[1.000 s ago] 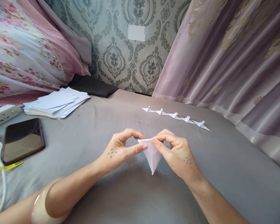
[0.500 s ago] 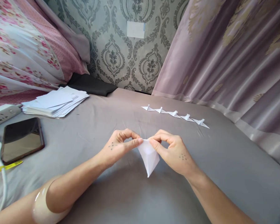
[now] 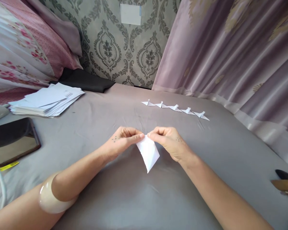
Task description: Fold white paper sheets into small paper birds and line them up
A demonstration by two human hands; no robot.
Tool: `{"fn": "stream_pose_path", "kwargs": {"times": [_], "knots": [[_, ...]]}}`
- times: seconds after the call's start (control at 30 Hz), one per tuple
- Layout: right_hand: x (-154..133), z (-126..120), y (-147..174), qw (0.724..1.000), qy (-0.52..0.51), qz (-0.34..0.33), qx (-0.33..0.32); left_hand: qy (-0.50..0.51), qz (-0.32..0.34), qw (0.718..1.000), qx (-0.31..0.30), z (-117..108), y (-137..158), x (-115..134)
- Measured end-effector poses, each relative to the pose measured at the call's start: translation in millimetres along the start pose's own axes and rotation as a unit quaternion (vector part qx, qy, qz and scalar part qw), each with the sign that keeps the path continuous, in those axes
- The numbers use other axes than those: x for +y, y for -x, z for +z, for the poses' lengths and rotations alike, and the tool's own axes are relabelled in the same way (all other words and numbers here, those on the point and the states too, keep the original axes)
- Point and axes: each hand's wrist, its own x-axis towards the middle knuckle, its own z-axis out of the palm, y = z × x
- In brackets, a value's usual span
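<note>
A folded white paper [image 3: 148, 154] hangs point down between my two hands, above the grey cloth. My left hand [image 3: 122, 141] pinches its top left corner between thumb and fingers. At the top right, my right hand [image 3: 169, 140] pinches the same edge, its thumb close to the left thumb. The paper is kite-shaped, with its lower tip toward me. Beyond my hands, several small folded white paper pieces [image 3: 175, 108] stand in a slanting row, their pointed ends meeting or nearly so.
On the left lie a stack of white paper sheets [image 3: 48, 101], a dark phone [image 3: 16, 140], a yellow strip [image 3: 7, 166] and a white cable [image 3: 0, 182]. A folded black cloth [image 3: 86, 80] lies behind the stack. Curtains [image 3: 206, 57] hang at right; a brown object [image 3: 284, 185] sits at the right edge.
My hands have come closer together along the paper's top edge, and the paper now looks narrower and flatter. The camera view has shifted a little, bringing the brown object further into sight.
</note>
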Motion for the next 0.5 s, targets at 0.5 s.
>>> {"fn": "stream_pose_path", "kwargs": {"times": [0.5], "knots": [[20.2,-11.3,21.1,0.947,0.221,-0.231,0.000,0.159,-0.071,0.980,0.101,-6.3,-11.6,-12.0]]}}
